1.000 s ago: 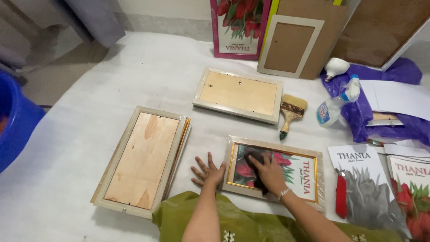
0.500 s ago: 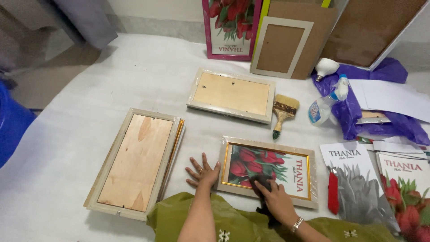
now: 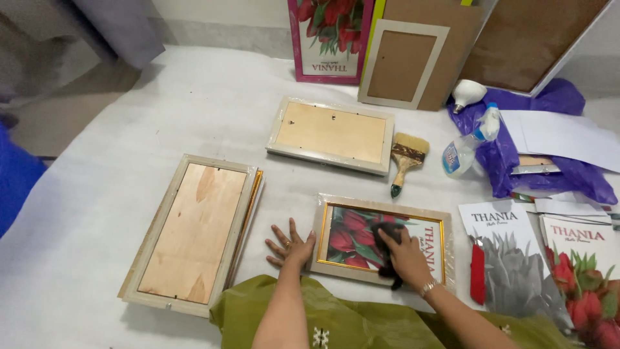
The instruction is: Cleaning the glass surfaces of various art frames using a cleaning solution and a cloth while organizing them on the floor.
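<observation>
At the far left edge a blue tub [image 3: 16, 187] shows only in part, and just right of it, on the white sheet [image 3: 161, 110] that covers the floor, a stack of frames [image 3: 194, 232] lies face down with its plywood back up. Near the middle, the left hand [image 3: 290, 244] lies flat on the sheet with its fingers spread, its fingertips touching the left edge of the tulip picture frame [image 3: 382, 242] and gripping nothing. That frame lies face up, near the person, right of the stack and just near of a second face-down frame [image 3: 330, 134] that lies farther off. The right hand [image 3: 405, 255] rests on the glass of the tulip picture frame, fingers closed over a dark cloth [image 3: 386, 234] and pressing it to the pane. A paintbrush [image 3: 405, 160] lies between the two frames on the right, handle toward the near side. Beyond, a tulip poster [image 3: 330, 35] and an empty frame [image 3: 402, 63] lean at the far wall. Farther right a spray bottle [image 3: 466, 147] lies on purple plastic [image 3: 549, 165], with white paper sheets [image 3: 568, 132] on it, and printed tulip sheets [image 3: 516, 258] lie at the near right.
</observation>
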